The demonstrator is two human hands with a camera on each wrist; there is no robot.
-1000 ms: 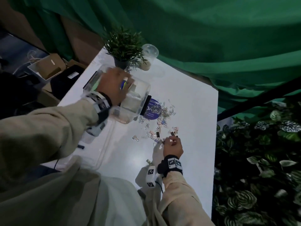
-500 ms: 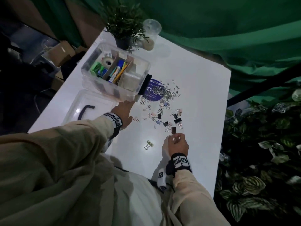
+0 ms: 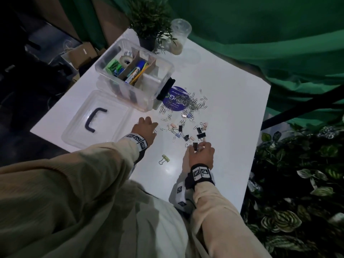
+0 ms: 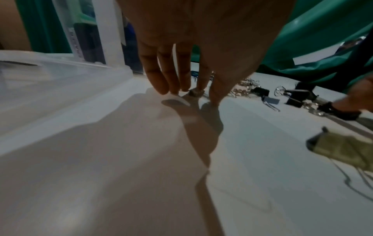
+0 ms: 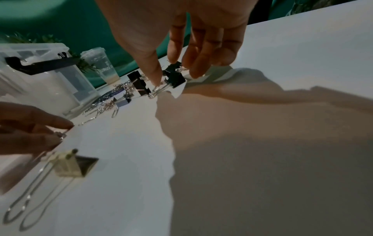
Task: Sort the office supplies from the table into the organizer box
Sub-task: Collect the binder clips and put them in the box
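Note:
The clear organizer box (image 3: 162, 64) stands open at the back left of the white table, with tape, markers and pens in its compartments. Paper clips (image 3: 186, 102) lie heaped on a purple disc (image 3: 172, 107) beside it, and binder clips (image 3: 202, 135) are scattered in front. My left hand (image 3: 154, 130) is low on the table, thumb and forefinger pinching a small binder clip (image 4: 195, 93). My right hand (image 3: 195, 147) pinches a black binder clip (image 5: 176, 79) at the near edge of the scatter. A yellow-green binder clip (image 3: 164, 158) lies alone between my hands.
The box's clear lid (image 3: 78, 131) with a black handle lies flat left of my left hand. A potted plant (image 3: 149, 21) and a plastic cup (image 3: 179, 37) stand at the table's far edge. Leafy plants (image 3: 297, 183) crowd the table's right side.
My left hand has let go of the organizer box and come down to the table by the clips. The right hand stays at the scatter, fingers on the black clip.

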